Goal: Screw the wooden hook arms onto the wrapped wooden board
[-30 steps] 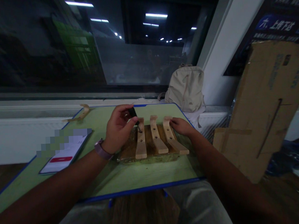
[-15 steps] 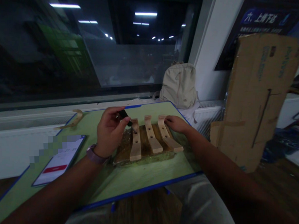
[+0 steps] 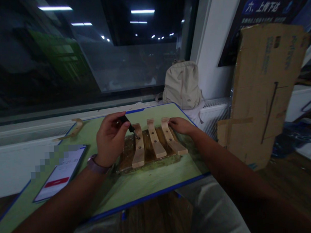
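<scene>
Dim rm, dark window (image 3: 133,66) across the back w/ ceiling lights mirrored in it; your bench (image 3: 150,179) sits below, pale green top, blue edging. On it, mid-bench in front of you, lies a brown board (image 3: 147,145) carrying three curved wooden pcs.

Your screwdriver (image 3: 131,127), black handle, slants: long axis runs from the upper L in your L hand (image 3: 110,138) down & to the R, tip at the upper hole of the L wooden pc (image 3: 138,154). That pc's long axis runs away from you, flat end nearest, far end bent up. Middle wooden pc (image 3: 158,148) and R wooden pc (image 3: 175,144) lie alongside, spaced apart, near ends angled to the R, the R one most.

L hand's closed round the handle, thumb & fingers pinching. R hand (image 3: 180,125) is at the far end of the R pc, fingers bent; can't tell if it grips or just rests there.

Phone-like device (image 3: 61,172) on your L, partly pixelated; another curved pc (image 3: 78,127) at the far L corner, one end past the edge. Backpack (image 3: 182,83) behind the bench, tall cardboard (image 3: 262,102) off R, dark poster (image 3: 266,9) above it, cut off by the frame.

Tip's too small/dark to see how deep it sits; R fingertips partly hidden, forearms run out of view.
</scene>
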Available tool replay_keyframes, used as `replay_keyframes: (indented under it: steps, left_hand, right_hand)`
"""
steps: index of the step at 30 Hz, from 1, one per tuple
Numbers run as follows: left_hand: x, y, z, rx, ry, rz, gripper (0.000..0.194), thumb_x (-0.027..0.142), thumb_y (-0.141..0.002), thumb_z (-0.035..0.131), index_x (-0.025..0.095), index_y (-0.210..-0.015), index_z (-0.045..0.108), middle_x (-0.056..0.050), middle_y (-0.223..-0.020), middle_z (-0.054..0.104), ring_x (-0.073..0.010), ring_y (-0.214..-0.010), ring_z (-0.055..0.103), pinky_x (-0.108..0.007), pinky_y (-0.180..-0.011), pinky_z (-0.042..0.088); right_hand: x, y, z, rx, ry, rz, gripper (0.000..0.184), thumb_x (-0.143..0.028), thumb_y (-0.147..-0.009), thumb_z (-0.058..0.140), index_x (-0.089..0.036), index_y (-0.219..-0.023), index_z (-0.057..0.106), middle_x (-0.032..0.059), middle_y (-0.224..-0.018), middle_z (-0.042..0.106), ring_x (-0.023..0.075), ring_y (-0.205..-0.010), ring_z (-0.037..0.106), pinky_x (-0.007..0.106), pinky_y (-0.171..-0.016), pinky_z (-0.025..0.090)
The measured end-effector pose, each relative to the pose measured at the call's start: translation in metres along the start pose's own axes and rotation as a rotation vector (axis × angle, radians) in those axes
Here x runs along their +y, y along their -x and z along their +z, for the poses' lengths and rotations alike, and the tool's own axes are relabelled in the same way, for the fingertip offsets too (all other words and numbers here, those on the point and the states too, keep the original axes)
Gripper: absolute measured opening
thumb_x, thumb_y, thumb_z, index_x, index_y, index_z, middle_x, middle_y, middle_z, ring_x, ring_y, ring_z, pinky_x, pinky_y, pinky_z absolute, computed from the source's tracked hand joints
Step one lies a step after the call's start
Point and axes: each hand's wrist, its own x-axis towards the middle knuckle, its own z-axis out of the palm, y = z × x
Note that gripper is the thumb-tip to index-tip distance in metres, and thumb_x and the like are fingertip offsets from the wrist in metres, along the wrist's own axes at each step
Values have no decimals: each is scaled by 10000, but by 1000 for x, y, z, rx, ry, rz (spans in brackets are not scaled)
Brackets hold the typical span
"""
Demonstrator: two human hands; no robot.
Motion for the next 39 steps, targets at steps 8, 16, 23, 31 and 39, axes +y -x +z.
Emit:
replay_keyframes:
  steps: [8, 16, 23, 31, 39]
  left_hand:
    - [4, 2, 1, -109, 114, -84, 297, 319, -898, 635, 249, -1182, 584, -40, -1025, 698, -166, -959, 687, -337, -870, 576]
    - [3, -11, -4, 4, -111, -20, 241, 269, -764, 773, 239, -984, 679, 9, -903, 667, -118, -781, 652, -268, -729, 574]
    - [13, -26, -4, -277, 4, -88, 232, 297, -840, 696, 211, -1052, 656, -41, -959, 703, -153, -881, 691, -316, -832, 587]
    - [14, -31, 1, -172, -95, -57, 207, 255, -779, 753, 227, -977, 698, -1, -880, 703, -146, -814, 683, -273, -730, 582]
    - [18, -22, 2, -190, 77, -198, 211, 273, -815, 722, 173, -989, 655, -52, -999, 720, -159, -936, 692, -300, -861, 557]
  right_hand:
    - [-3, 0, -1, -14, 21, 14, 445, -437, -996, 363, -149, -1017, 701, 126, -1059, 733, 213, -939, 650, 267, -757, 408]
    - [-5, 2, -3, -5, 34, 24, 451, -435, -997, 356, -145, -1004, 702, 124, -1016, 736, 202, -892, 647, 263, -703, 386]
    - [-1, -1, 0, 8, 23, 17, 458, -449, -996, 357, -158, -970, 709, 109, -993, 739, 194, -863, 642, 263, -682, 372]
    - [-1, -2, 2, 31, -1, 16, 413, -440, -977, 415, -159, -913, 711, 104, -928, 738, 187, -798, 625, 263, -648, 347]
    - [-7, 9, -27, 317, -58, 42, 301, -295, -974, 392, -149, -849, 624, 73, -758, 649, 163, -671, 546, 265, -610, 340]
